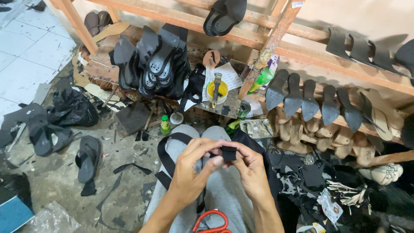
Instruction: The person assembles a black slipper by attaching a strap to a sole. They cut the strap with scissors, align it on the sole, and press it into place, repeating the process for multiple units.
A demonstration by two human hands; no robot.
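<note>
Head view is showing me both hands working over the lap, far from the floor clutter. My left hand (189,166) and right hand (248,166) are meeting at a small black strap piece (228,152); both are pinching it with thumbs and fingertips, so both are closed narrow on it. I am judging that I am folding or pressing the strap end into shape, mid-step, with the piece not yet set down or joined to anything. A longer black strap (166,153) is draping over the left knee. Red scissors (212,222) are lying near, on the lap. A yellow glue pot (217,91) with a brush is standing farther off on a low wooden counter (99,60), beside stacked black soles (155,60). I am thinking the coming move needs a steady pinch and aligned edges, since the piece is small and limp.
</note>
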